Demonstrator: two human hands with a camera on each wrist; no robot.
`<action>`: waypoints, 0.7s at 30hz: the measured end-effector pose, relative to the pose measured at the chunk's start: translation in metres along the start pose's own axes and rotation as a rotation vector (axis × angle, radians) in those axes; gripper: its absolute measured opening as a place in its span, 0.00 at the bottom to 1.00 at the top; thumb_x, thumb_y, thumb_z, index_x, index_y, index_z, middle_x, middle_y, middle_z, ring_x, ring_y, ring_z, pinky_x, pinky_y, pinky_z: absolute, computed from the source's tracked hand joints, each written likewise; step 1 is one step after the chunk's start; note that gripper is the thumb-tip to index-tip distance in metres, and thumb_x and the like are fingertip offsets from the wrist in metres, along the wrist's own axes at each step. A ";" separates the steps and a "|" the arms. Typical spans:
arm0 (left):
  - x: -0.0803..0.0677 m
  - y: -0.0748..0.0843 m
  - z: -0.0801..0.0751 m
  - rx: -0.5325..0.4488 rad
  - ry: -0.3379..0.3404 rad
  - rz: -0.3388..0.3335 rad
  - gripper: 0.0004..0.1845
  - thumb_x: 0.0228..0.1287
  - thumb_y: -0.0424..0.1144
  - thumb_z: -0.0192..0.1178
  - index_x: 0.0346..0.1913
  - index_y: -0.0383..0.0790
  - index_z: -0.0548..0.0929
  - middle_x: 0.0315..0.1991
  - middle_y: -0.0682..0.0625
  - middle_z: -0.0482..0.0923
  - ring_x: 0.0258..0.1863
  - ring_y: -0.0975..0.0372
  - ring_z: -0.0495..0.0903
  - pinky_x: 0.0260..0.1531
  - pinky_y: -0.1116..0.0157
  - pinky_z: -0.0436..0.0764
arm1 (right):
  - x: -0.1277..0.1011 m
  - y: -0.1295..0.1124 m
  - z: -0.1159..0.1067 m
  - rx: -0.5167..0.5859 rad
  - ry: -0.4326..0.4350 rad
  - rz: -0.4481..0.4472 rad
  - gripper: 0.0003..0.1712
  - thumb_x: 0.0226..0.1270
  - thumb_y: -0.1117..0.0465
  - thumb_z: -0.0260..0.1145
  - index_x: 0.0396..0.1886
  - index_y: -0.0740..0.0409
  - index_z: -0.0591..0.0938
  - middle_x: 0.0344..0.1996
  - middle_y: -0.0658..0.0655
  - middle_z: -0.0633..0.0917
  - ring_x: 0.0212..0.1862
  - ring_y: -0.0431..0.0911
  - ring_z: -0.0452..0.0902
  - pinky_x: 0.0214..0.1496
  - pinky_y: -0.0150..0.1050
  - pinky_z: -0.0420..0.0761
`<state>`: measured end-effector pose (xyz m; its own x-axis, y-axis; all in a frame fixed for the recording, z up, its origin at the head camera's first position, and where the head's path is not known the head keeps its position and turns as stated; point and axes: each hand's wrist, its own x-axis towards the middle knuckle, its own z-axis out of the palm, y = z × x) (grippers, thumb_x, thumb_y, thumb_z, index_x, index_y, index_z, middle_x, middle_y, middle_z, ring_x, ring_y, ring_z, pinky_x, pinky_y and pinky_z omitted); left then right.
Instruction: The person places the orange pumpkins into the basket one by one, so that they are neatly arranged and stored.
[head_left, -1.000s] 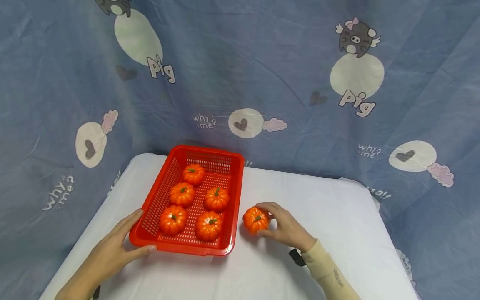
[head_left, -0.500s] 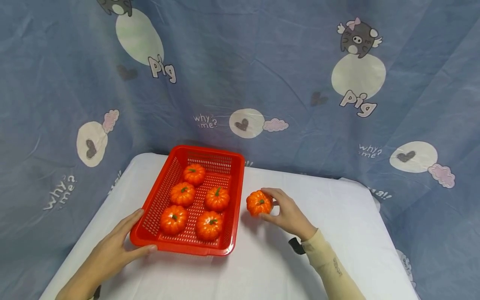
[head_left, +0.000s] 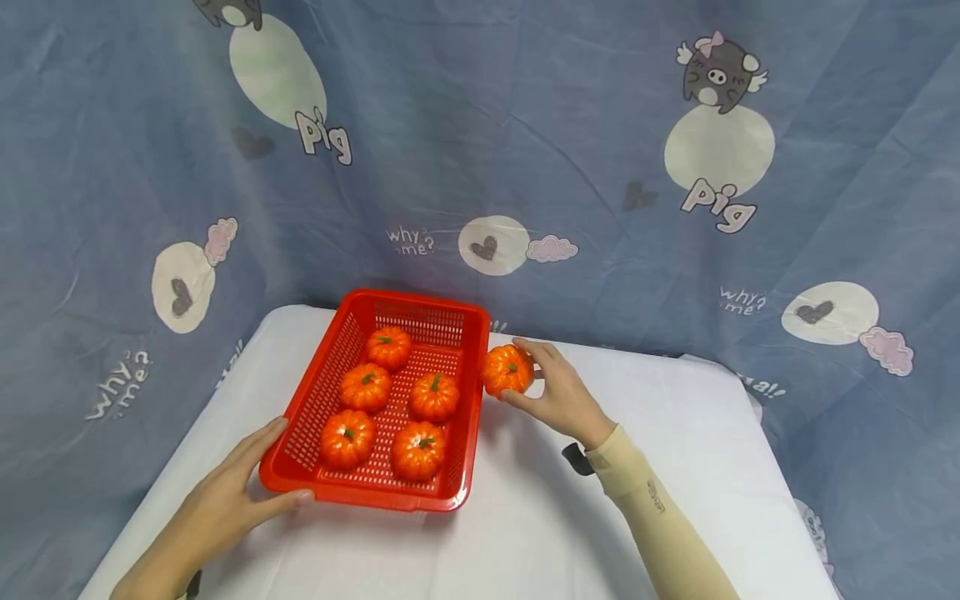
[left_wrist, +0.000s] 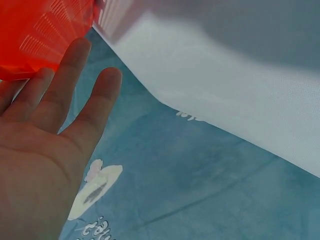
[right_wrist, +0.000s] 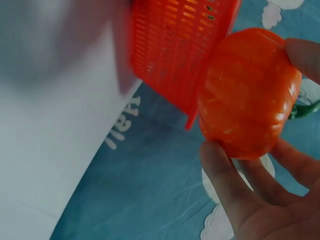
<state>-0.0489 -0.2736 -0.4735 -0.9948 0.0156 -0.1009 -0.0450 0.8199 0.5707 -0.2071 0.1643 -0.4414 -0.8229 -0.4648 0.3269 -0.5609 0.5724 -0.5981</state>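
Note:
My right hand (head_left: 564,402) holds a small orange pumpkin (head_left: 507,372) with a green stem between thumb and fingers, at the right rim of a red plastic basket (head_left: 474,433). In the right wrist view this pumpkin (right_wrist: 250,95) hangs above the table, close against the perforated basket wall (right_wrist: 170,55). Several similar pumpkins, such as one at the near left (head_left: 347,439), sit inside the basket. My left hand (head_left: 225,504) rests at the basket's near left corner, thumb and fingers spread. Seen from the left wrist, its fingers (left_wrist: 62,82) are nearly straight beside the red wall.
A white cloth covers the table (head_left: 637,400), which extends to the right of the basket. Behind it hangs a blue curtain (head_left: 585,167) with pig prints, close to the basket's far end.
My right hand has lifted the pumpkin off the table and carried it away from me, then left to the basket's right rim. The left hand and basket have stayed put.

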 end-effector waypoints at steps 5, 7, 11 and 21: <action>-0.001 0.001 -0.001 -0.002 0.002 0.002 0.66 0.46 0.75 0.68 0.83 0.49 0.50 0.77 0.37 0.56 0.71 0.36 0.60 0.58 0.27 0.64 | 0.018 -0.003 0.003 -0.031 -0.004 -0.017 0.46 0.57 0.48 0.79 0.73 0.53 0.71 0.61 0.56 0.75 0.58 0.47 0.75 0.55 0.41 0.83; -0.001 0.001 -0.001 -0.002 0.002 0.000 0.66 0.46 0.76 0.68 0.83 0.49 0.50 0.77 0.37 0.56 0.71 0.36 0.60 0.58 0.27 0.64 | 0.025 -0.005 0.003 -0.037 -0.009 -0.023 0.46 0.57 0.49 0.79 0.73 0.54 0.72 0.61 0.56 0.75 0.57 0.47 0.75 0.56 0.40 0.83; 0.000 0.001 -0.001 0.000 0.003 0.000 0.66 0.46 0.75 0.68 0.83 0.49 0.50 0.77 0.37 0.56 0.71 0.36 0.60 0.58 0.27 0.64 | 0.038 -0.008 0.004 -0.042 -0.028 -0.029 0.45 0.57 0.48 0.79 0.72 0.55 0.72 0.61 0.56 0.75 0.57 0.47 0.75 0.56 0.41 0.83; 0.000 -0.002 -0.001 -0.010 0.038 0.041 0.64 0.48 0.73 0.70 0.82 0.51 0.51 0.78 0.39 0.56 0.72 0.37 0.61 0.59 0.28 0.64 | 0.070 -0.019 0.008 -0.115 -0.076 -0.069 0.45 0.58 0.45 0.78 0.72 0.55 0.72 0.63 0.56 0.74 0.55 0.47 0.75 0.57 0.43 0.81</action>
<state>-0.0493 -0.2755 -0.4736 -0.9986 0.0269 -0.0462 -0.0051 0.8130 0.5822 -0.2532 0.1150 -0.4128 -0.7755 -0.5526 0.3055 -0.6259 0.6092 -0.4870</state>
